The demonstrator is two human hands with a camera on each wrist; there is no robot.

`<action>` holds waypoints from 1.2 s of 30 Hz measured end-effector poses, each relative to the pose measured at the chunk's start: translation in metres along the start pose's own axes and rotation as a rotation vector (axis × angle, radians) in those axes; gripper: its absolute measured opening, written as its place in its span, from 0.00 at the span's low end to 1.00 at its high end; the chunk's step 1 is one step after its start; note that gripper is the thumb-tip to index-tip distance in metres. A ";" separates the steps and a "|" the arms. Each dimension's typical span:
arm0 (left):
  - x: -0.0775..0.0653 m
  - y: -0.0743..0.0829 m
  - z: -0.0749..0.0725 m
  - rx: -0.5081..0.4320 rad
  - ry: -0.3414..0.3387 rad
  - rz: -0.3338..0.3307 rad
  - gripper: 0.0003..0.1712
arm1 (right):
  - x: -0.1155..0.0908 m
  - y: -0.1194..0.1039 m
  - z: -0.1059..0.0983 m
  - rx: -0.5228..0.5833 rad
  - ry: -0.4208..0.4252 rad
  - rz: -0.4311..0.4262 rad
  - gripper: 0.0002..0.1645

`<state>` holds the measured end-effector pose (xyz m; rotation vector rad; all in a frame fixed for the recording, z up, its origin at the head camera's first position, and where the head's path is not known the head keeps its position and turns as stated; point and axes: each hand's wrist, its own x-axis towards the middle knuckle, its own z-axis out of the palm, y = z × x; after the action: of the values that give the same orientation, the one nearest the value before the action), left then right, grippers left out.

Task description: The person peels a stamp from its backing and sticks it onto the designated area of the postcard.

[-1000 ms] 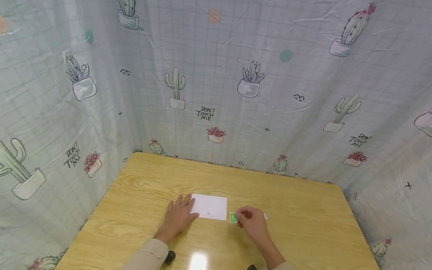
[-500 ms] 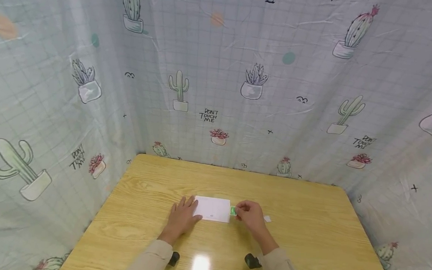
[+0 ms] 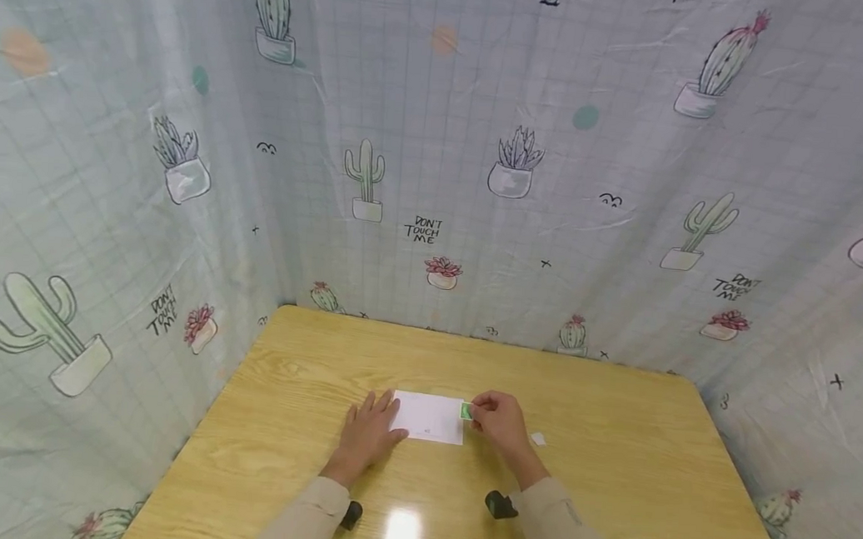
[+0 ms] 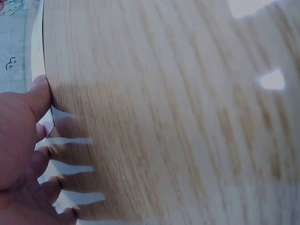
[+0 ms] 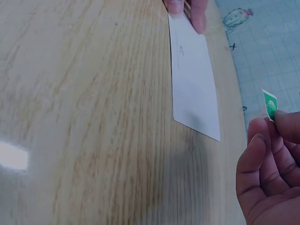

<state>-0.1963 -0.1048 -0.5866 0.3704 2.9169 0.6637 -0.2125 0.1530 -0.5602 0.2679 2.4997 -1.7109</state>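
Observation:
A white envelope (image 3: 427, 413) lies flat on the wooden table, with a small printed mark near its front edge. My left hand (image 3: 367, 434) rests spread along its left end, thumb and fingers touching it. In the left wrist view that hand (image 4: 21, 145) shows fairly straight fingers against the table. My right hand (image 3: 503, 426) pinches a small green stamp (image 3: 466, 410) with a white border between thumb and fingertips. The right wrist view shows the stamp (image 5: 270, 104) held up, apart from the envelope (image 5: 194, 79). In the head view it overlaps the envelope's upper right corner.
A small white scrap of paper (image 3: 537, 439) lies on the table (image 3: 597, 481) to the right of my right hand. Behind and on both sides hangs a curtain (image 3: 399, 301) printed with cacti. Dark camera mounts (image 3: 501, 505) sit at the wrists.
My right hand has moved up and left with the stamp, from beside the envelope to its upper right corner. The white scrap has come fully into sight. The left hand keeps its place.

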 end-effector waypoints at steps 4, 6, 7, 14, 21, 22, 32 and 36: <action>0.001 0.001 -0.003 0.011 0.003 -0.002 0.37 | 0.006 -0.003 0.002 -0.011 0.006 0.006 0.03; 0.001 0.001 -0.004 0.010 0.008 0.002 0.37 | 0.009 -0.004 0.002 -0.012 0.008 0.008 0.03; 0.001 0.001 -0.003 0.010 0.004 0.000 0.37 | 0.010 -0.003 0.003 -0.017 0.008 0.000 0.03; 0.001 0.002 0.000 0.013 0.002 -0.003 0.37 | 0.019 0.000 0.004 -0.034 0.018 0.013 0.03; 0.000 0.000 0.000 0.007 0.004 -0.004 0.37 | 0.025 0.000 0.005 -0.008 -0.005 0.002 0.04; 0.000 0.000 0.000 0.007 0.004 -0.004 0.37 | 0.026 -0.001 0.006 -0.006 -0.007 -0.005 0.04; 0.000 -0.001 -0.002 0.000 0.001 -0.002 0.37 | 0.037 0.000 0.012 -0.049 0.008 -0.014 0.04; 0.002 -0.001 0.000 0.017 -0.004 -0.007 0.37 | 0.037 0.000 0.012 -0.066 0.008 -0.009 0.05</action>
<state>-0.1982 -0.1056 -0.5869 0.3633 2.9198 0.6373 -0.2487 0.1449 -0.5713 0.2581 2.5611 -1.6299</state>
